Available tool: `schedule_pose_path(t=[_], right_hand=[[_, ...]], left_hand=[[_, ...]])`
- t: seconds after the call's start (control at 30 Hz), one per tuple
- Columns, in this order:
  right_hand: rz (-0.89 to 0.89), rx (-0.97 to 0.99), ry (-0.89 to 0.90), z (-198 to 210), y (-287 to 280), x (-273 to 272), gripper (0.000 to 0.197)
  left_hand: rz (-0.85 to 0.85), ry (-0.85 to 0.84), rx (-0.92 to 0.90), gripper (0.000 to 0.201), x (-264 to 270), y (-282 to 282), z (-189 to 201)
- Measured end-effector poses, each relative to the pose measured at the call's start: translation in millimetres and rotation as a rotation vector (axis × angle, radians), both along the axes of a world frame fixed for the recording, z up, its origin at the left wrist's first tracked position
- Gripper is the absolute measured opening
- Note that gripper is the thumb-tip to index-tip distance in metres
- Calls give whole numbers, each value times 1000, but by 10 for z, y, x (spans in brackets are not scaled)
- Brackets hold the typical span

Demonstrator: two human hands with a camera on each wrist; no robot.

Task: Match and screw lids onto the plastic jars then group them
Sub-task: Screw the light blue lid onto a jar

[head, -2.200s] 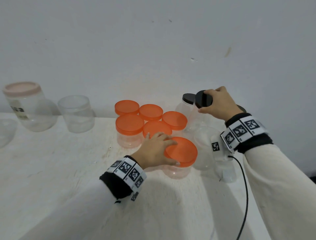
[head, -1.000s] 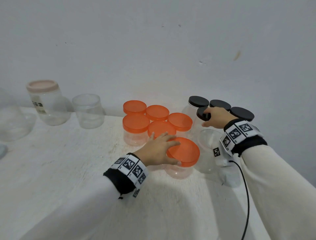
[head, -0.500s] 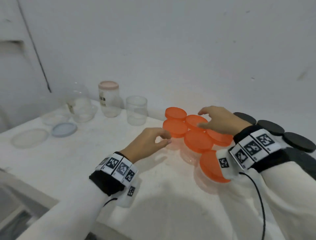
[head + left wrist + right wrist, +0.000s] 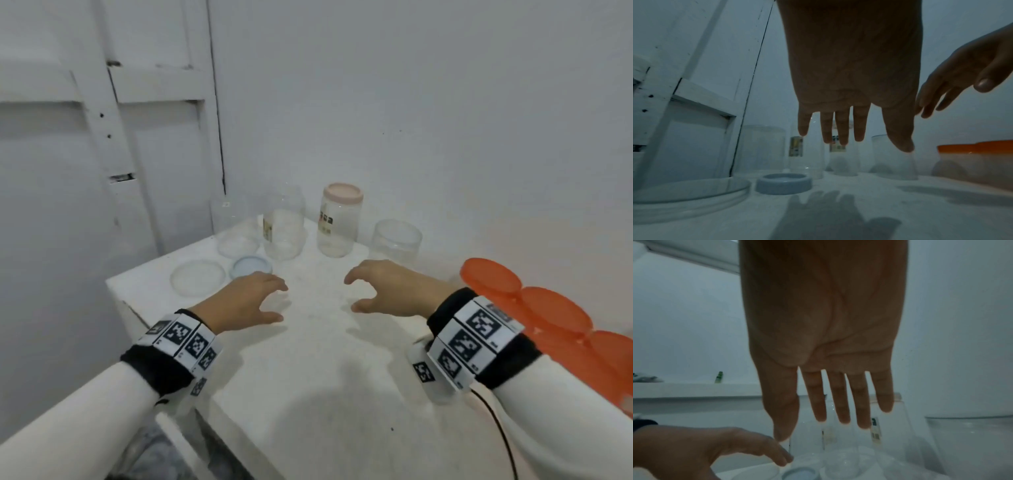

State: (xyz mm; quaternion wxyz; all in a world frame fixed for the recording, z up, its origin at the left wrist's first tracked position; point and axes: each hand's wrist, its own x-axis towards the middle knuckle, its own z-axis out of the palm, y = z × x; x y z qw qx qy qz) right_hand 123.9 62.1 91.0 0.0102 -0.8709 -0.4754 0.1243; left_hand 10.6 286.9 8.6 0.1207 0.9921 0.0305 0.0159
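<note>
Both hands hover empty over the white table [image 4: 315, 377], fingers loosely spread. My left hand [image 4: 246, 301] is near a pale blue lid [image 4: 250, 267] and a clear flat lid [image 4: 198, 276]. My right hand [image 4: 383, 291] is to its right. Behind them stand a lidless clear jar [image 4: 284, 222], a pink-lidded jar [image 4: 339, 224] and a short open jar [image 4: 395, 241]. Orange-lidded jars [image 4: 548, 308] cluster at the right edge. In the left wrist view the left hand [image 4: 851, 138] hangs over the blue lid [image 4: 783, 181]. The right wrist view shows the right hand [image 4: 830, 418] above clear jars [image 4: 838, 451].
A clear bowl-like container [image 4: 238, 241] sits at the table's far left corner. A white panelled door [image 4: 102, 137] stands to the left, and the wall runs behind the jars. The table's left edge [image 4: 137, 308] drops off close to the clear lid.
The view has swung left, away from the orange and black jars. Both hands have left those jars and moved left toward the clear jars and loose lids, holding nothing.
</note>
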Motion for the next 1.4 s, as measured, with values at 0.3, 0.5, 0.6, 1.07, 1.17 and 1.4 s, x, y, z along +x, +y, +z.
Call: schedule_pose_path(t=[0.3, 0.5, 0.6, 1.07, 1.17, 1.4], right_hand=[[9, 255, -88, -4, 1302, 553, 68], [-31, 318, -126, -55, 1965, 922, 80], [-58, 328, -171, -83, 2209, 1040, 84], [-86, 56, -322, -50, 2365, 1092, 89], [-105, -28, -405, -12, 2317, 1008, 95], [-191, -1, -452, 42, 2005, 794, 101]], left_hand=[[-84, 188, 130, 91, 521, 1125, -193], [-231, 233, 57, 85, 840, 1384, -210], [-266, 290, -6, 86, 952, 1461, -215], [-379, 380, 131, 92, 1068, 1575, -204], [-352, 366, 111, 90, 1054, 1561, -200], [-255, 337, -91, 87, 1007, 1617, -150]])
